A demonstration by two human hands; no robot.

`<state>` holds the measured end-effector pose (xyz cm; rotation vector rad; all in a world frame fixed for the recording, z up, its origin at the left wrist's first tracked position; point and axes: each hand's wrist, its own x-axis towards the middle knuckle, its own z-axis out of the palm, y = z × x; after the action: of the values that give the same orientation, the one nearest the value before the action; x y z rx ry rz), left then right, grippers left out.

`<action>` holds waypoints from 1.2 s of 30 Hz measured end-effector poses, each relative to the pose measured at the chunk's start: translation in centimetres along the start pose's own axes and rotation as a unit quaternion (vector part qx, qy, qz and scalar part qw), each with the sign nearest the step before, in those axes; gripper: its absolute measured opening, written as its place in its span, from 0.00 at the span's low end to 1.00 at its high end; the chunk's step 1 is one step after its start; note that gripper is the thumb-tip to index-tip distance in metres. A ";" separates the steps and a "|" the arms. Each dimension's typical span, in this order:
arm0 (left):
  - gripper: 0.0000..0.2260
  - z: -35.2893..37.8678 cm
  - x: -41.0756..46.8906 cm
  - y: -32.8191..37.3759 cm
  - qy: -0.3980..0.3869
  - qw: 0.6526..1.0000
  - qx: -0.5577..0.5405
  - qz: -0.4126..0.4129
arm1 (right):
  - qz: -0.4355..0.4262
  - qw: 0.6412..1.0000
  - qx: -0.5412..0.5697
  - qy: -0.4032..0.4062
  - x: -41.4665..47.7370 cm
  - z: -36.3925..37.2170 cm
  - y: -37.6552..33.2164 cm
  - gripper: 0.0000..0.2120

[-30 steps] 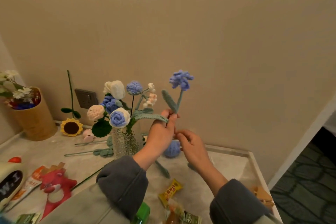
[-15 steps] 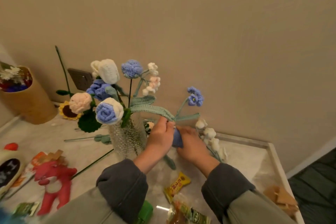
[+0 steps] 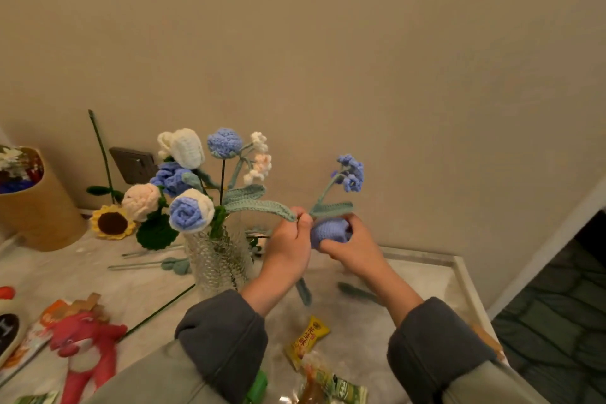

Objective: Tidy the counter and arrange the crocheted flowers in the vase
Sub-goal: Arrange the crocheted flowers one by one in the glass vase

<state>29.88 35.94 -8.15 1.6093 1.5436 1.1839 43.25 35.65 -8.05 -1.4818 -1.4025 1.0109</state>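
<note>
A clear textured glass vase (image 3: 216, 259) stands on the marble counter (image 3: 410, 275) with several crocheted flowers in it, blue, white and cream. Just right of the vase, my left hand (image 3: 288, 244) pinches the stem of a small blue crocheted flower sprig (image 3: 351, 172) with a green leaf. My right hand (image 3: 352, 244) grips a round blue crocheted flower head (image 3: 328, 231) close against the left hand. A crocheted sunflower (image 3: 113, 222) leans on the wall at the left, and loose green stems (image 3: 151, 264) lie beside the vase.
A tan round container (image 3: 39, 210) of flowers stands at the far left. A red plush toy (image 3: 83, 348), snack packets (image 3: 306, 339) and wrappers lie along the front. A wall socket (image 3: 132, 164) sits behind the vase. The counter's raised edge (image 3: 472, 292) runs on the right, floor beyond.
The blue sprig has come down from held high to beside the vase. My right hand has picked up the round blue flower head from the counter. The white bell flower sprig is out of sight.
</note>
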 end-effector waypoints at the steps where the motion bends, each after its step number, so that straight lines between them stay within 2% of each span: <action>1: 0.12 0.0 -0.3 0.8 0.002 1.000 0.005 0.014 | 0.010 0.998 0.052 0.025 -0.5 -0.6 -0.7 0.17; 5: 0.10 0.3 -1.4 3.5 -0.008 0.998 -0.041 0.040 | 0.015 0.973 0.208 0.099 -3.0 -2.8 -3.5 0.17; 10: 0.09 0.6 -3.7 6.8 -0.039 0.992 -0.097 0.064 | -0.023 0.944 0.296 0.143 -6.3 -5.3 -6.9 0.08; 14: 0.10 0.6 -5.7 8.6 -0.054 0.985 -0.145 0.071 | -0.033 0.935 0.324 0.138 -8.3 -6.4 -9.1 0.06; 20: 0.10 -1.0 -7.9 10.5 -0.025 0.983 -0.128 0.127 | -0.069 0.924 0.326 0.188 -9.9 -7.0 -12.0 0.03; 22: 0.10 -1.6 -8.3 11.0 -0.020 0.982 -0.143 0.123 | -0.066 0.927 0.332 0.162 -10.3 -6.9 -12.6 0.06; 26: 0.11 -3.5 -8.8 11.3 0.002 0.981 -0.165 0.100 | -0.014 0.936 0.352 0.008 -11.6 -6.3 -13.3 0.14; 28: 0.10 -4.7 -8.7 11.6 0.015 0.981 -0.168 0.098 | 0.013 0.931 0.360 -0.051 -12.4 -5.6 -13.1 0.16; 29: 0.10 -5.3 -8.6 11.9 0.023 0.981 -0.166 0.101 | 0.010 0.941 0.332 -0.067 -12.8 -5.2 -12.9 0.16; 32: 0.09 -6.8 -8.5 12.6 0.045 0.980 -0.157 0.116 | -0.066 0.974 0.192 -0.097 -14.0 -3.6 -12.1 0.22; 34: 0.09 -7.5 -8.5 12.7 0.056 0.977 -0.164 0.125 | -0.101 0.967 0.197 -0.122 -14.5 -2.8 -11.8 0.27; 36: 0.07 -8.0 -8.6 12.6 0.069 0.976 -0.159 0.132 | -0.120 0.959 0.218 -0.136 -14.6 -2.1 -11.9 0.24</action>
<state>28.84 24.57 4.73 1.5735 1.1659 1.6261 40.67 21.27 4.01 -0.8533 -1.3921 1.3001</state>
